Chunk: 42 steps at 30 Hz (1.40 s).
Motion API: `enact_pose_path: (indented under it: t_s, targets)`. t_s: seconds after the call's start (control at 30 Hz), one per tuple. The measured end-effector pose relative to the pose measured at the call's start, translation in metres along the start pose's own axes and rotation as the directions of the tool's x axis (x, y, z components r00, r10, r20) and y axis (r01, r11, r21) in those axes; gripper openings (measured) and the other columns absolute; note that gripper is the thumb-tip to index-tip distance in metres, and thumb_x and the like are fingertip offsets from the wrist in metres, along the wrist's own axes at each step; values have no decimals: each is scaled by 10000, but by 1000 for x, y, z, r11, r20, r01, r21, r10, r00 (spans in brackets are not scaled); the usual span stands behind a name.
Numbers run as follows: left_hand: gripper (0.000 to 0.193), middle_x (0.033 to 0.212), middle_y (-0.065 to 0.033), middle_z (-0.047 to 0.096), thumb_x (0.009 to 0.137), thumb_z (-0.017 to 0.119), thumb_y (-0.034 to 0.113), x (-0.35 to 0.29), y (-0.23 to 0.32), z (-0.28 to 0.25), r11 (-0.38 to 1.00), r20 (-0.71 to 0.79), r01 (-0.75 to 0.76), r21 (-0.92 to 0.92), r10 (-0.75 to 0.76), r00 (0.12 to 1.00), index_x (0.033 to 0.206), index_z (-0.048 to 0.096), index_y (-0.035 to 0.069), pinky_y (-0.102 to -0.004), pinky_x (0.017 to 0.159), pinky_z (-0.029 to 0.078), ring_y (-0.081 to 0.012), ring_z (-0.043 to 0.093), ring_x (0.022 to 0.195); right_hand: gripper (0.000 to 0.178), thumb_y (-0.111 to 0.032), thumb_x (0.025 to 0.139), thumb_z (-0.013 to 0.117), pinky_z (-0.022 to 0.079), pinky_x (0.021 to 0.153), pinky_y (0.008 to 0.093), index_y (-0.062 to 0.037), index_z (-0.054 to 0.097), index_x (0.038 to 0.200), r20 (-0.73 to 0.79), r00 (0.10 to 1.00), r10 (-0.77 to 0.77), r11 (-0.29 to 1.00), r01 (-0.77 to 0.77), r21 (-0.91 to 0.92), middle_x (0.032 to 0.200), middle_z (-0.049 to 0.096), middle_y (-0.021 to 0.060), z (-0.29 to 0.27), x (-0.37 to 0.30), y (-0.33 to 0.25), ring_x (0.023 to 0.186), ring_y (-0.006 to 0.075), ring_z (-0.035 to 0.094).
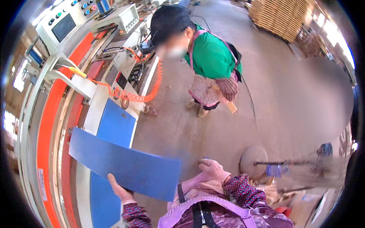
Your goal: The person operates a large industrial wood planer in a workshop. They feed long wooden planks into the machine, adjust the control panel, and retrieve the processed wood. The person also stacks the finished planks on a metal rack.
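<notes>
A long, flat blue panel [125, 163] stretches from the side of the machine to just in front of my body. My left hand [121, 190] is at its near edge, the thumb over the edge and the other fingers hidden beneath it. In front of my waist, to the right of the panel's end, is my right hand [215, 171] in a pale pink knitted glove. Its fingers are curled closed, with a small dark bit showing at the fingertips. What they hold, if anything, I cannot make out.
Left stands a machine with an orange-red beam [57, 110], a control box [62, 26] and a coiled orange hose [152, 91]. Ahead, a person in a green top [213, 55] bends near a wood piece [231, 107]. Stacked wood [279, 17] stands far right; a round grey base [254, 161] nearer.
</notes>
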<state>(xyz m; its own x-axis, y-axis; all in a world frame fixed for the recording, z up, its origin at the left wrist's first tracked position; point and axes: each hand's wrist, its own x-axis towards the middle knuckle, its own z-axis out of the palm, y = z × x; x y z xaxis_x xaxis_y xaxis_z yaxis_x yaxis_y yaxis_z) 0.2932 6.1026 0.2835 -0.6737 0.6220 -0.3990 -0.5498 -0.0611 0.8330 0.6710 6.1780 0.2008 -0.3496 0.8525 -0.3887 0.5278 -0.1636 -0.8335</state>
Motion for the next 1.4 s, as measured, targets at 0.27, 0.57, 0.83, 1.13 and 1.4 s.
enact_pose_path:
  t_s: [0.27,0.57,0.83,1.13,1.4]
  targets:
    - [711,1371,-123,562,964,517,573,-1,-9,16,991,-196,-133,10,132,972,1452,452,60,-428,1008,483,-292,588,1181,389,-309,921,601,499,960,411,-43,664,1198,113,969,-218,947,239,-217,1146,689,190,-133,138,-12,1111,366,639]
    - [594,1309,-136,597,971,546,451,-8,-3,61,971,-395,-190,-144,119,911,1392,506,33,-433,974,491,-313,597,1140,390,-295,949,594,496,971,389,-25,646,1225,249,836,-489,856,515,-51,1223,670,176,-120,345,-135,1155,320,634]
    - [592,1366,-178,542,976,539,425,5,-10,48,992,-689,-115,-53,47,723,1394,499,7,-415,1043,413,-333,519,1231,321,-191,934,652,520,942,361,-37,662,1216,183,617,-766,605,787,-118,1167,700,161,-105,501,-266,1102,275,664]
    - [650,1474,-224,448,993,488,450,8,18,61,954,-857,236,185,39,514,1430,455,-30,-388,1148,306,-346,407,1370,338,-246,925,596,525,842,445,-57,645,1201,77,624,-778,602,775,-191,1046,685,204,-87,681,-414,989,386,659]
    - [541,1442,-256,486,965,604,287,93,52,201,149,-509,753,641,817,272,1431,486,39,-444,1072,417,-398,563,1204,229,-238,915,535,529,833,491,-70,606,1053,83,446,-891,348,789,-505,1009,663,198,-26,889,-499,966,380,658]
